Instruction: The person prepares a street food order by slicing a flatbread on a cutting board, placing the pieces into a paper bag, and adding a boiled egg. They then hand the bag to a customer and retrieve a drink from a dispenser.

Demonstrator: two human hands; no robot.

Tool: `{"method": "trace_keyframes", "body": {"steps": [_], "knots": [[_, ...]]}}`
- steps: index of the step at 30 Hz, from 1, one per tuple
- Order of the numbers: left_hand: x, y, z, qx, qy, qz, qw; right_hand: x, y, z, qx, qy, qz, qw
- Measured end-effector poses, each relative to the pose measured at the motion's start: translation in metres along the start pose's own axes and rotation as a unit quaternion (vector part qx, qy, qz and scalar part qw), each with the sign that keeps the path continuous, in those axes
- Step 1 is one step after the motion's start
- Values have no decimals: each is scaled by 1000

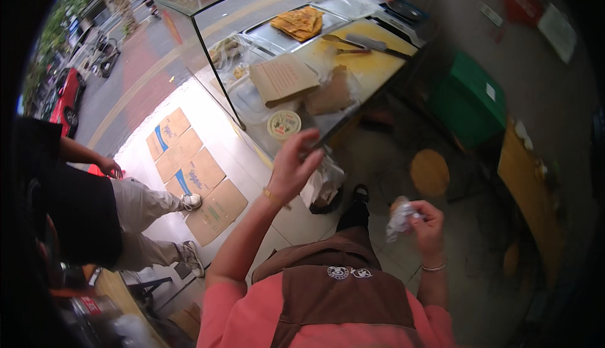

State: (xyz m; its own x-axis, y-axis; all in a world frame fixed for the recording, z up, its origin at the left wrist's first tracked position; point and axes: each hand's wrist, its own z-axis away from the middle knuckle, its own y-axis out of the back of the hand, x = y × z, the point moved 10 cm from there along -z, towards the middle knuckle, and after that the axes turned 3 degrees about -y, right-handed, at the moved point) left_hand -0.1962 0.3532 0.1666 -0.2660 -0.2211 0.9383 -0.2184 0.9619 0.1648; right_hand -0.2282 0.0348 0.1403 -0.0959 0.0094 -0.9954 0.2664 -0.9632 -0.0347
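Note:
My left hand [295,166] is raised by the front corner of the serving counter, fingers apart and nothing seen in it. Just beyond the fingertips stands a round lidded tub [284,125] with a printed lid. My right hand [429,227] is out to the right above the floor, gripping a crumpled whitish wrapper [401,220]. Something brown shows at the wrapper's top; I cannot tell what it is. Behind the tub lie a brown paper bag [282,77] with printing and a second, blurred brown bag [332,91].
Flatbread pieces [300,21] rest on a metal tray; a yellow cutting board [373,59] holds utensils. A glass panel [212,59] edges the counter. Below stands a bagged bin [324,182]. A round stool [429,172] is right, a person [80,196] left, beside flattened cardboard [217,213].

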Motion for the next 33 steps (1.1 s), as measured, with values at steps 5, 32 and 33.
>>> {"method": "trace_keyframes", "body": {"steps": [5,32,33], "knots": [[23,-8,-158,156,-107,-320,928,-19,75,-130,16,74,8,997],[-61,-57,-168,314,65,293,901,24,-189,-382,-574,92,210,786],[-58,-56,-166,311,52,290,904,28,-197,-378,-574,106,229,779]]}}
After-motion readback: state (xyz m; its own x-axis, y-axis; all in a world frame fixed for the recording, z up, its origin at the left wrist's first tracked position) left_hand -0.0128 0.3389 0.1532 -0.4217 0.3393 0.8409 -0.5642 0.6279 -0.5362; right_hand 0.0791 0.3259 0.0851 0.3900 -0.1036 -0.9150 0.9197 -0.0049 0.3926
